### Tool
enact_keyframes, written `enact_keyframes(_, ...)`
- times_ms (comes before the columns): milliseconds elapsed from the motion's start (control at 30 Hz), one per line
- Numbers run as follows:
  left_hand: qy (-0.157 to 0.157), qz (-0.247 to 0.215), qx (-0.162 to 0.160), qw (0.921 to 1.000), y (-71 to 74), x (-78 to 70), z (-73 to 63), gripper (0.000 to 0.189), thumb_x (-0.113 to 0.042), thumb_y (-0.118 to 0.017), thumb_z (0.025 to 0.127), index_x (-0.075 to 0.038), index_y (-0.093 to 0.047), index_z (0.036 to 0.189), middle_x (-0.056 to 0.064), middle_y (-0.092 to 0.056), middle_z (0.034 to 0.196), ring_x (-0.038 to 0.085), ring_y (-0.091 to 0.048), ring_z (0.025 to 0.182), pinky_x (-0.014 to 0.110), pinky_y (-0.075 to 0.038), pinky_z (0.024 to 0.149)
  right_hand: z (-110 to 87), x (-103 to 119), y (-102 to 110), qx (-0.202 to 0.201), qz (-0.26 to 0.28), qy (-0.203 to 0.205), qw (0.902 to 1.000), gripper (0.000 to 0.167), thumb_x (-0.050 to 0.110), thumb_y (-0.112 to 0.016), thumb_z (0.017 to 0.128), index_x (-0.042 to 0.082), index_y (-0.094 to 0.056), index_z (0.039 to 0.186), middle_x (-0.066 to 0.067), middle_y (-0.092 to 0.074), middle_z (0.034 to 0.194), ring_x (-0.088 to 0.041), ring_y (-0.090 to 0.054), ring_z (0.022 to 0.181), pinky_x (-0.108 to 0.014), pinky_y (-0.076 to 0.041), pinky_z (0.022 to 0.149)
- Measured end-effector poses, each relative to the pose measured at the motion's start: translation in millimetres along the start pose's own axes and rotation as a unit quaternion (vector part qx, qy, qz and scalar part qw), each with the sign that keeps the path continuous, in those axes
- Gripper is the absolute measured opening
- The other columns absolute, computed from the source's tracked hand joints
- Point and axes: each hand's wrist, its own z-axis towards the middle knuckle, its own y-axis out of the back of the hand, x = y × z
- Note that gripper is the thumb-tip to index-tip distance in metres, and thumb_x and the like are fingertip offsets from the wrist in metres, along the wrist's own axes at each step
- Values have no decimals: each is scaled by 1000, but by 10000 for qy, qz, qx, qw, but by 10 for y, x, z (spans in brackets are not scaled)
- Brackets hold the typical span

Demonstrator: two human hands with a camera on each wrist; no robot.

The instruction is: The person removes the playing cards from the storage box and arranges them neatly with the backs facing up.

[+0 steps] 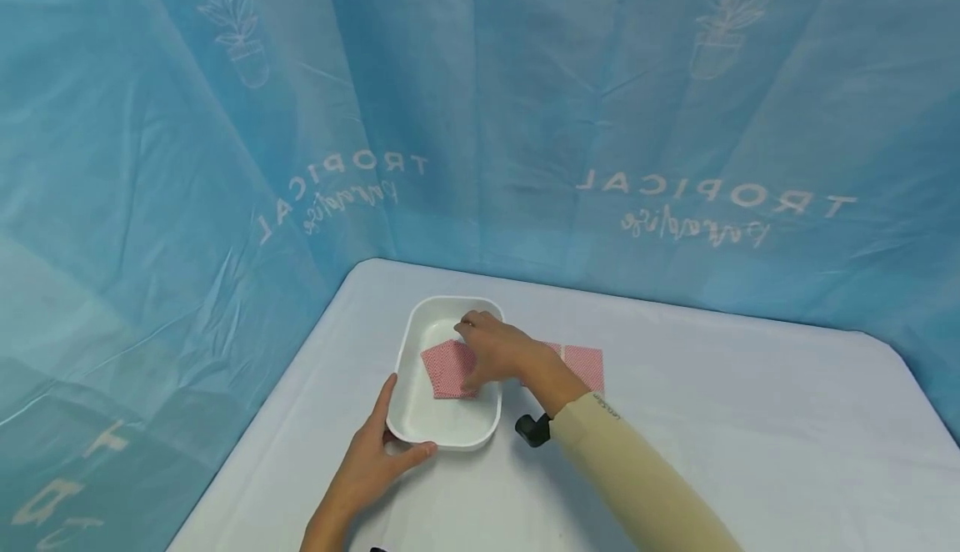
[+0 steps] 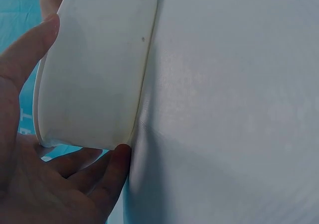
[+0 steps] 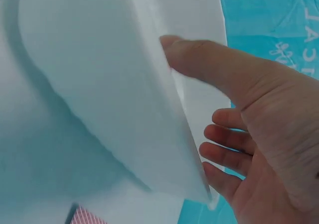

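On the white cloth-covered table [image 1: 697, 435], a white rounded-rectangular, glossy tub [image 1: 442, 423] is sitting, with flat red-and-white patterned card-like pieces [image 1: 450, 368] lying inside on its floor; exact count unclear. Left hand [image 1: 371, 460] is grasping the tub's near-left corner, thumb along the near wall, fingers on the left side. Right hand [image 1: 491, 350] is reaching over the tub's right rim, thumb and fingers spread apart and loosely bent, gripping nothing visible; cannot tell if the thumb is touching the pieces. Just right of the tub, more flat patterned cards [image 1: 585, 364] are lying on the table, partly hidden by the right wrist. Beige sleeve [image 1: 637, 477] is covering the right forearm; black rounded device [image 1: 534, 430] is showing beside that wrist. Blue curtain with white lettering [image 1: 525, 77] is hanging behind.
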Motion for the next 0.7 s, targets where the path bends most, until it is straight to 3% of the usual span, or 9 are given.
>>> enact_keyframes(200,-15,-67,-22,10000,1,7,2,113,-49,-83,71,-30,-10,155,6,-49,137,14,-59,106,45,-42,95,104,67,-96,69,-148,35,9999,92,49,-84,67,6,-48,140,-4,-45,133,-19,-40,121,-31,-45,96)
enact_keyframes(700,1,-38,-78,10000,-11,20,-6,112,-48,-83,71,-31,-11,155,6,-45,141,14,-57,110,45,-42,96,150,114,-239,104,-644,15,9979,91,53,-83,65,7,-49,136,-3,-46,124,-17,-42,110,-29,-46,90)
